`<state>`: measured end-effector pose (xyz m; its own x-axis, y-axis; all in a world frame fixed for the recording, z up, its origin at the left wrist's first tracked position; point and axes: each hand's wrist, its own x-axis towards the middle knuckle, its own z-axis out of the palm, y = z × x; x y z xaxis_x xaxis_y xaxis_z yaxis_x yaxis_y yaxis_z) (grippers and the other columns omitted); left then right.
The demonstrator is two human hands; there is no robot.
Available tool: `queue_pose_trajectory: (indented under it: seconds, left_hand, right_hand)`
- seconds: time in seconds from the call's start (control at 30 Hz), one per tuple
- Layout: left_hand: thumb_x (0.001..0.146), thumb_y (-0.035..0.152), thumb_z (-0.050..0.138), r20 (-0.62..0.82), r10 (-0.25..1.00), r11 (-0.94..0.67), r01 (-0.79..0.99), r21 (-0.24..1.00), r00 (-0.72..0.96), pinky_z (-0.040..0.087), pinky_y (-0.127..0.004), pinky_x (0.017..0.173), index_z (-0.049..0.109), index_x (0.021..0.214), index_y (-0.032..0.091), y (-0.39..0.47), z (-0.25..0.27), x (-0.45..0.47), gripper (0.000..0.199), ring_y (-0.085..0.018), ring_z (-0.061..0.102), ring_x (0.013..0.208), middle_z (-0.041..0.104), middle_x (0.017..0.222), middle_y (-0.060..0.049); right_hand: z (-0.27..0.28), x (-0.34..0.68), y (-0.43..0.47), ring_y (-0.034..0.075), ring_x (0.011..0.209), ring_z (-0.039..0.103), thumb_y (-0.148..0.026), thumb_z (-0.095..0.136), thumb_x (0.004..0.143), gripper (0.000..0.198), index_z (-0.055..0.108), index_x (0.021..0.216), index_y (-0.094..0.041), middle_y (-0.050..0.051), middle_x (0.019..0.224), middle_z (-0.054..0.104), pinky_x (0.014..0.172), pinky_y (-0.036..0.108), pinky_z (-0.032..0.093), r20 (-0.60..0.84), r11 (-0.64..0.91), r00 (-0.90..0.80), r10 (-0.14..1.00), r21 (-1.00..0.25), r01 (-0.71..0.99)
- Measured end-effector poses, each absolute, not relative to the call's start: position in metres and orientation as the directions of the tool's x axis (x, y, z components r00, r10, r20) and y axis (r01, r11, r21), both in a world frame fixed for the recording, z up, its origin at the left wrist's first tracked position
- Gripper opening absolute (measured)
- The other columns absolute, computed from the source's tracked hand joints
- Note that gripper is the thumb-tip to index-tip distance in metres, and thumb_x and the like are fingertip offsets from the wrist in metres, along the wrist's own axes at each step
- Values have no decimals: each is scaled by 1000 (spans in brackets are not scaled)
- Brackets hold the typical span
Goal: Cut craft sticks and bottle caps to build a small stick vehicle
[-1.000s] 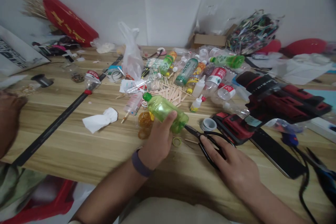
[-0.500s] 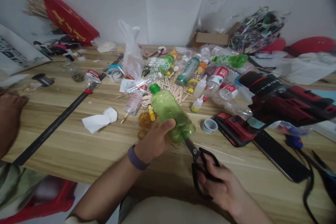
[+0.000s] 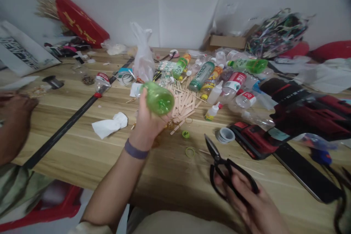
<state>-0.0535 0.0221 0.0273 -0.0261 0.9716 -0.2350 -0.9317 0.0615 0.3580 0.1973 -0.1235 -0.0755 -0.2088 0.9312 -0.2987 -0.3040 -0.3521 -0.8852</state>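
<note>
My left hand (image 3: 148,120), with a purple band at the wrist, is closed around a green plastic bottle (image 3: 159,98). The bottle is raised above the table, its base tilted toward me and its neck hidden. My right hand (image 3: 246,193) grips black-handled scissors (image 3: 216,158) by the loops. Their blades point up and away, apart from the bottle. Between the hands lie a green bottle cap (image 3: 185,134) and a thin yellow-green ring (image 3: 190,152). Wooden sticks (image 3: 182,104) are heaped just beyond the bottle.
A red and black cordless drill (image 3: 274,131) stands at right beside a dark phone (image 3: 307,175). Several plastic bottles (image 3: 233,84) cover the back middle. A black strip (image 3: 63,131) runs along the left. Another person's hand (image 3: 19,117) rests at the far left.
My left hand has lifted the green bottle up and left, turning its base toward me. The scissors have come away from the bottle's base and moved right. The view has shifted slightly.
</note>
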Motion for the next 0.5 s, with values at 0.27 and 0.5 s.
queue_pose_trajectory:
  seconds: [0.27,0.5]
  left_hand:
    - [102,59,33,-410,876,364,-905,221,252,62,-28,65,64,89,15,-13,17,-16,55,-18,71,73,71,84,-7]
    - [102,61,31,-449,824,457,-874,167,345,60,-27,67,66,87,15,-21,22,2,59,-18,72,74,73,81,-7]
  right_hand:
    - [-122,205,-122,31,106,68,-34,74,83,78,42,152,-18,17,124,63,81,37,63,291,609,-549,784,-185,771]
    - [-110,188,-112,32,102,64,-31,77,82,58,57,132,-10,17,117,64,82,40,59,350,721,-649,675,-127,682]
